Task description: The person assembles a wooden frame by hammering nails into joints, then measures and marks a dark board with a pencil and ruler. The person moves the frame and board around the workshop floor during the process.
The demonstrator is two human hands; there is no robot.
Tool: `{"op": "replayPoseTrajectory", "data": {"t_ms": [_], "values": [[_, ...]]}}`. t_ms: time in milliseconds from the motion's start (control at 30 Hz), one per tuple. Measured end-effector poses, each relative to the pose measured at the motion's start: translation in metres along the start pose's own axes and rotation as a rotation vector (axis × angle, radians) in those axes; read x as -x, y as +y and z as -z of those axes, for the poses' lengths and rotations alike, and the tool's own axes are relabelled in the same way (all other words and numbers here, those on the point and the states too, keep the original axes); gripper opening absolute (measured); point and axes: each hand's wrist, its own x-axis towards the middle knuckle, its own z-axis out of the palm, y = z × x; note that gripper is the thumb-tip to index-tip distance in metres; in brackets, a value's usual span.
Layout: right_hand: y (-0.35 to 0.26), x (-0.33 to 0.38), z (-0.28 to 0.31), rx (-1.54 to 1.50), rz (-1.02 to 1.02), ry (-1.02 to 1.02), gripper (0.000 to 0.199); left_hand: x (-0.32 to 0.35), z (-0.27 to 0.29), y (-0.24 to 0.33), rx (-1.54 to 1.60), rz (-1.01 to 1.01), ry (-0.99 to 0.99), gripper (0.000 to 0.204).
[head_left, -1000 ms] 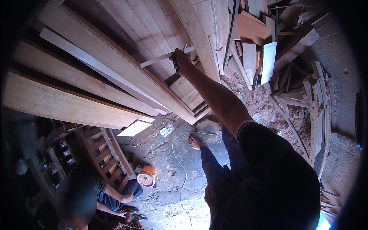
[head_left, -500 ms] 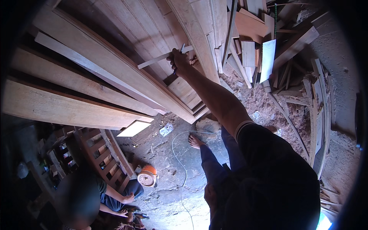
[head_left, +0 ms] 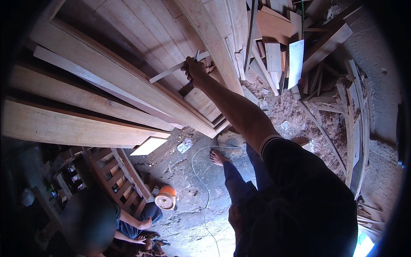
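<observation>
My right hand (head_left: 195, 70) reaches out over a wooden panel frame and is closed around a slim pen-like stick (head_left: 197, 55), whose pale end stands up above the fist. A thin pale wooden strip (head_left: 165, 74) runs across the frame under this hand; whether the fingers also grip it, I cannot make out. Long side boards, among them a near rail (head_left: 214, 47), border the recessed panel (head_left: 141, 32). My left hand (head_left: 234, 216) hangs low beside my leg. Its fingers are mostly hidden in shade, and nothing in it can be seen.
Long planks (head_left: 77, 128) lean at the left. Offcuts (head_left: 274, 58) and sawdust (head_left: 317, 128) fill the right side. A cable (head_left: 208, 192) crosses the floor near an orange bucket (head_left: 165, 198). A person (head_left: 137, 222) sits at lower left beside a slatted wooden piece (head_left: 117, 175).
The whole view has shifted slightly, with the boards a little further up and left. My right hand remains over the strip with the pen-like stick in it.
</observation>
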Motion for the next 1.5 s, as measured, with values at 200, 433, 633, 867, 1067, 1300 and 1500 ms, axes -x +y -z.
{"op": "replayPoseTrajectory", "data": {"t_ms": [200,433,633,867,1067,1300,1500], "values": [[0.012,-0.006,0.009,0.114,0.035,0.004,0.03,-0.001,0.0,0.003,-0.012,-0.009,0.002,0.04],[0.021,-0.012,0.019,0.155,0.063,-0.028,0.031,-0.001,0.001,0.005,-0.013,-0.019,0.004,0.04],[0.017,-0.008,0.016,0.175,0.029,0.022,0.031,0.001,-0.001,0.004,-0.014,-0.017,0.002,0.04],[0.018,-0.01,0.018,0.164,0.021,0.012,0.029,-0.001,-0.001,0.003,-0.007,-0.02,0.008,0.04],[0.021,-0.013,0.018,0.148,0.021,0.012,0.027,0.004,-0.005,-0.001,-0.012,-0.011,0.005,0.04],[0.021,-0.013,0.017,0.146,0.042,-0.002,0.028,0.003,-0.003,-0.002,-0.011,-0.01,0.006,0.04],[0.006,-0.001,0.006,0.022,-0.005,0.0,0.031,0.002,-0.003,-0.001,-0.008,-0.005,0.01,0.04]]}}
